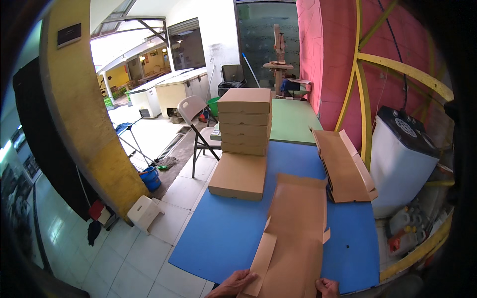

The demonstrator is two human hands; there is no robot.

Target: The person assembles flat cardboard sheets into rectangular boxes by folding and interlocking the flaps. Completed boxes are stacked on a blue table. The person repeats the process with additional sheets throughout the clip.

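Note:
An unfolded brown cardboard box (298, 218) lies lengthwise on the blue tabletop (218, 238), its near end running out of view at the lower edge. My left hand (236, 284) grips its left side flap, with the fingers over the flap. On the opposite side, my right hand (328, 287) is closed with curled fingers at the right edge of the cardboard. Beyond the sheet's left side rises a stack of folded boxes (244, 121), standing on the back of a wider closed box (238, 174). More flat cardboard (345, 166) rests at the table's right edge.
A green tabletop (295, 116) adjoins the blue one at the far end. Left of the table are a folding chair (196, 119), a white stool (144, 212) and a blue bucket (150, 179). A washing machine (402, 159) and yellow metal frame (366, 114) stand at right.

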